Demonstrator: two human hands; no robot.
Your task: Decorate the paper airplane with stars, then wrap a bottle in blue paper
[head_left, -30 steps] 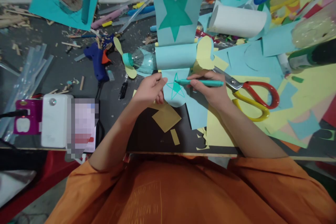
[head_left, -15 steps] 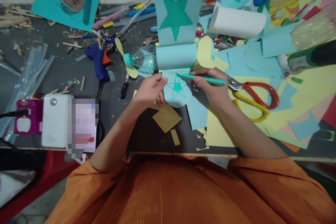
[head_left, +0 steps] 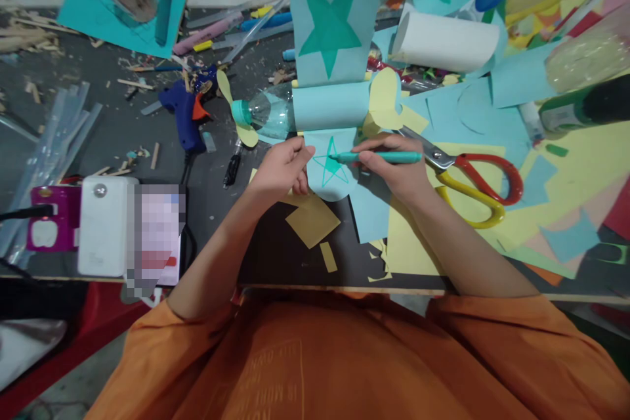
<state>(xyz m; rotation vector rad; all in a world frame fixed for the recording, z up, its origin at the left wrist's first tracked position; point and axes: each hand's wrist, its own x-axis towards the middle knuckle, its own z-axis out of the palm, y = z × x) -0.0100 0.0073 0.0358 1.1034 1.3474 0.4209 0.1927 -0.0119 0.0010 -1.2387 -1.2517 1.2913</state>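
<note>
Right hand (head_left: 394,161): fingers closed around slim green marker (head_left: 384,157). Left hand (head_left: 285,167): fingertips pinching rounded light-blue paper wing (head_left: 325,190).

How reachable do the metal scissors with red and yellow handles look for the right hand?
Probably yes: the scissors lie beside the right hand, red handle uncovered. It holds a slim teal marker, though, so would likely need to free its fingers.

And here's a pale-blue wing (head_left: 319,187) with a green star outline (only its middle solidly coloured), a fully green star on the upper wing (head_left: 308,65), a teal marker (head_left: 403,157), yellow propeller (head_left: 249,136), and scissors (head_left: 470,161) with one red, one yellow handle!
</note>
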